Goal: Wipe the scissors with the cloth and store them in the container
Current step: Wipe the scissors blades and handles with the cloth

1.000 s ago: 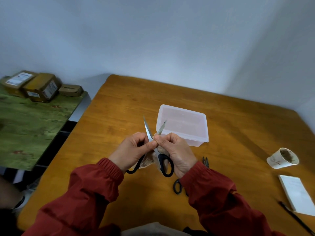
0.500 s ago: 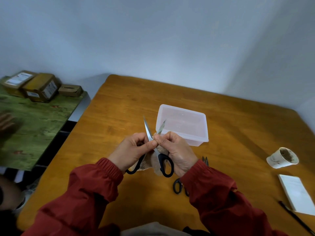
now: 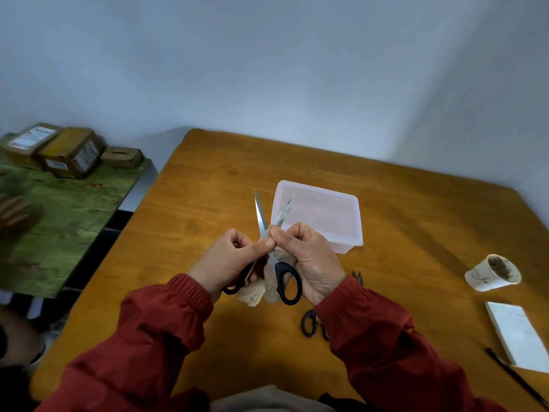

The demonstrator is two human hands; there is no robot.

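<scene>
A: From the head camera, where are the scissors (image 3: 270,255)?

B: Held up over the table (image 3: 208,188), just in front of the container (image 3: 341,246), with the blades splayed and the tips pointing away from the person. The left hand (image 3: 228,260) is curled round one black handle loop, its thumb lying by the pivot. The right hand (image 3: 309,257) has its fingers bent and pinches the cloth (image 3: 252,292) against the other blade. The rest of the cloth hangs below, between the wrists.

A: How would they handle?

B: I'd say stiff, fairly light, and slick along the steel. The edges and tips are the danger, so grip by the handles and wipe along the flat, from the pivot out. The cloth is soft and limp, so it needs bunching to press properly.

A: And for storing?

B: Close the blades first, I think, then lower them in by the handles. The container looks light and might slide if knocked. A second pair of scissors (image 3: 310,324) lies on the table under the right wrist
</scene>
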